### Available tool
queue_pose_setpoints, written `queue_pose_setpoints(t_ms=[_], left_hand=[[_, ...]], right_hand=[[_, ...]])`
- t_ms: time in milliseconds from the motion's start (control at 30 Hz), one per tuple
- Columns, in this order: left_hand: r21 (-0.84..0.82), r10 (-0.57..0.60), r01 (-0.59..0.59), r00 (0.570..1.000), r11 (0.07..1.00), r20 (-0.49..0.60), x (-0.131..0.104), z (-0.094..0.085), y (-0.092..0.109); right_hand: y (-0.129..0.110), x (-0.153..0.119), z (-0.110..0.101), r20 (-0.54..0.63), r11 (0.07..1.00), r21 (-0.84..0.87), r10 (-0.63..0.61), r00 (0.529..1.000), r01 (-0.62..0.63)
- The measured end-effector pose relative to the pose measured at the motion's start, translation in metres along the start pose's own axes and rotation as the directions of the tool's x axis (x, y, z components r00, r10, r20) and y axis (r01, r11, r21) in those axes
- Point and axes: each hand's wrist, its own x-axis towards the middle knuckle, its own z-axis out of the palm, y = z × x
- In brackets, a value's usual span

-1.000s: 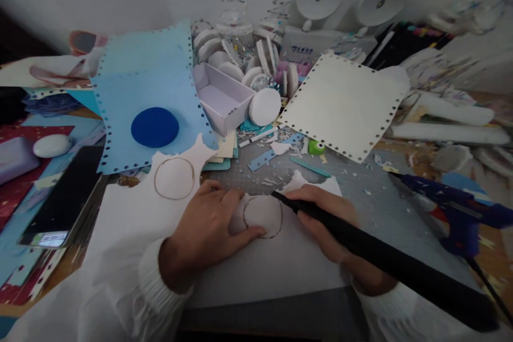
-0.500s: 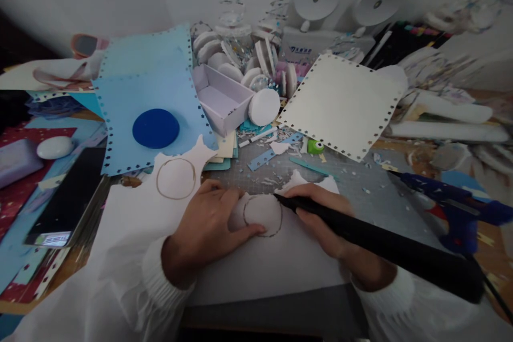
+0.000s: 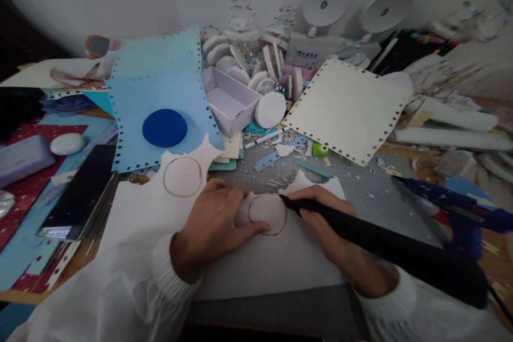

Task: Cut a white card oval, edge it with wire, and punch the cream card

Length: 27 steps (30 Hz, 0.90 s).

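Note:
A large white sheet (image 3: pixel 272 272) with a ragged, scalloped far edge lies in front of me. My left hand (image 3: pixel 220 224) presses down on it with fingers spread, the thumb reaching over a round shape (image 3: pixel 267 211) outlined by a thin dark line. In my right hand (image 3: pixel 331 219) is a thick, black, pen-shaped corded tool (image 3: pixel 393 246), slanting down to the left. Its tip meets the upper right of that outline. To the left, a second circle (image 3: pixel 182 176) is marked in brown on the sheet.
A blue disc (image 3: pixel 164 128) rests on light-blue punched-edge paper. A lilac open box (image 3: pixel 232 99) stands behind, beside stacked white discs (image 3: pixel 270 110). A blue glue gun (image 3: pixel 452 208) lies at right, a phone (image 3: pixel 78 197) at left. Paper scraps litter the grey cutting mat (image 3: pixel 260 168).
The whole view has shifted slightly, so things appear a little further right. Both hands keep nearly the same pose, and the tool tip remains at the outline's upper right.

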Motion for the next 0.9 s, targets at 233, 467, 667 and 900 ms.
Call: queue_pose_setpoints(t_ms=[233, 467, 667, 900], left_hand=[[-0.005, 0.024, -0.025, 0.999, 1.000, -0.037, 0.000, 0.001, 0.000], [0.000, -0.043, 0.043, 0.997, 0.999, -0.066, 0.003, -0.003, -0.001], [-0.002, -0.030, 0.030, 0.997, 1.000, -0.068, 0.004, -0.002, -0.001], [0.003, -0.040, 0.041, 0.998, 0.999, -0.056, 0.005, -0.002, -0.001]], right_hand=[[0.003, -0.006, 0.001, -0.045, 0.999, 0.022, 0.043, 0.998, -0.042], [-0.018, -0.008, 0.011, -0.107, 0.994, -0.031, 0.100, 0.989, -0.104], [0.005, -0.014, 0.011, -0.108, 0.987, 0.061, 0.157, 0.982, -0.151], [0.004, -0.017, 0.012, -0.046, 0.969, 0.065, 0.242, 0.969, -0.238]])
